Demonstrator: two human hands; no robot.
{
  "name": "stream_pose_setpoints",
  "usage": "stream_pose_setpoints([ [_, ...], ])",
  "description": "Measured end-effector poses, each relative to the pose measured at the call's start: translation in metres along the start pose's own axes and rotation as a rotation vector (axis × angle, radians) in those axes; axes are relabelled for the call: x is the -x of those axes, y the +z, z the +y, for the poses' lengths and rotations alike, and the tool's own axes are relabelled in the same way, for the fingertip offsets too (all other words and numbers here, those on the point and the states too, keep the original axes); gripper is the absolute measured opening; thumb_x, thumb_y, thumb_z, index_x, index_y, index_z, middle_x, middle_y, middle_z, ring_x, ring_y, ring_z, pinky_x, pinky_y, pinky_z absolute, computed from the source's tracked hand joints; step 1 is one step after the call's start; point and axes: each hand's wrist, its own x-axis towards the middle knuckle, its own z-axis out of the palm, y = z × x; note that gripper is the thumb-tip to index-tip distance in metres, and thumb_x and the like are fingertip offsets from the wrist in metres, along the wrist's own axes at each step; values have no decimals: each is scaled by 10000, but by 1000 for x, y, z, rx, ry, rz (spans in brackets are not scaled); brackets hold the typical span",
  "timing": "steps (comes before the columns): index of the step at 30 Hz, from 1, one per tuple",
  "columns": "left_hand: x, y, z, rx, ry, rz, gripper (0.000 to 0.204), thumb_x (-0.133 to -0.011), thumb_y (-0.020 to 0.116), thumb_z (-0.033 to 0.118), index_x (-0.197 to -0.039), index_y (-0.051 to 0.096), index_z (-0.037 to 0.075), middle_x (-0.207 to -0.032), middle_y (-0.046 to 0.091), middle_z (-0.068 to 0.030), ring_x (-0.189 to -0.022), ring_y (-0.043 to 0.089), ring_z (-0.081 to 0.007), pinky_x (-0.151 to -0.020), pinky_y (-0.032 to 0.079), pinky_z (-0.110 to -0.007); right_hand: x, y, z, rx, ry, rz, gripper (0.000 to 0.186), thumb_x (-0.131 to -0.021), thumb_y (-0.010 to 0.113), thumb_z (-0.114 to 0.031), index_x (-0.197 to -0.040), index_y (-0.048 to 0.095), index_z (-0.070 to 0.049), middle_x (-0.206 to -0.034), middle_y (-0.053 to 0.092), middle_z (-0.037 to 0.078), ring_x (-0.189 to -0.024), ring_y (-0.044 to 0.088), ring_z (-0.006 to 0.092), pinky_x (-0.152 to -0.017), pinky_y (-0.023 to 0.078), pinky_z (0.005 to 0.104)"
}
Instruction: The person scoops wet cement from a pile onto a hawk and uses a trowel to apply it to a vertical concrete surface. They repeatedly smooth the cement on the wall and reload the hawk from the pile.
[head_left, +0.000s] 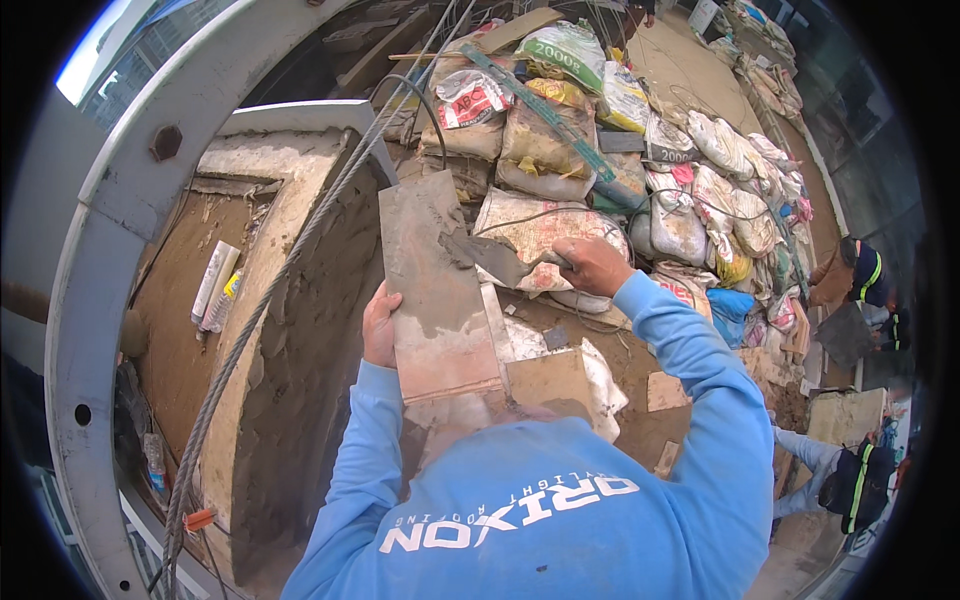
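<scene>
My left hand (379, 325) grips the left edge of a long rectangular tile (450, 358), which tilts upright in front of my chest. Wet grey mortar (425, 235) coats its upper part, while the reddish lower face is mostly bare. In my right hand (592, 266) is the handle of a trowel (500, 260), fingers wrapped round it. The blade's tip meets a lump of mortar at the tile's right edge. Below the tile, a white sack and a tan slab (550, 383) lie close to my body.
Stacked filled sacks (560, 140) rise ahead and to the right, with a green metal bar (540, 110) across them. Steel cables (290, 255) slant down on the left beside a mortar-coated low wall (300, 370) and a steel beam (90, 300). Other people (862, 480) are at the right.
</scene>
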Motion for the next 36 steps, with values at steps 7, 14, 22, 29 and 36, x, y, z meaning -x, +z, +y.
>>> stream_pose_setpoints([
  [7, -33, 2, -31, 71, -17, 55, 538, -905, 439, 80, -1430, 400, -32, -1369, 547, -184, -1195, 594, -304, -1041, 484, -434, 41, -50, 36, -76, 164, 159, 347, -780, 661, -149, -1071, 513, -32, -840, 626, 227, -815, 621, 436, -726, 493, 511],
  [14, -38, 55, -20, 150, -131, -66, 579, -924, 424, 108, -1487, 341, 5, -1443, 485, -188, -1256, 551, -316, -1091, 439, -438, 0, -132, -13, -968, 29, 245, 278, -1014, 575, -271, -1084, 549, -3, -758, 561, 5, -604, 541, 54, -529, 452, 240],
  [22, -19, 99, -7, 242, -227, -146, 598, -916, 444, 116, -1491, 335, -11, -1427, 506, -183, -1254, 557, -298, -1088, 439, -423, -31, -45, -12, -1591, 217, 97, 378, -1045, 496, -400, -936, 555, -43, -706, 517, 18, -527, 475, 100, -471, 407, 263],
  [29, -13, 89, -3, 266, -252, -121, 566, -914, 446, 104, -1460, 372, -24, -1385, 542, -174, -1209, 591, -282, -1061, 464, -408, -10, 4, -48, -1674, 235, 75, 402, -1027, 513, -416, -881, 554, -43, -672, 506, 18, -490, 453, 101, -432, 371, 258],
  [36, -27, 66, -4, 159, -205, -40, 542, -920, 432, 91, -1446, 393, -32, -1360, 561, -173, -1187, 606, -273, -1037, 483, -401, 70, 1, -20, -1645, 340, -226, 463, -969, 570, -469, -915, 575, -9, -676, 520, 51, -497, 477, 114, -427, 370, 256],
])
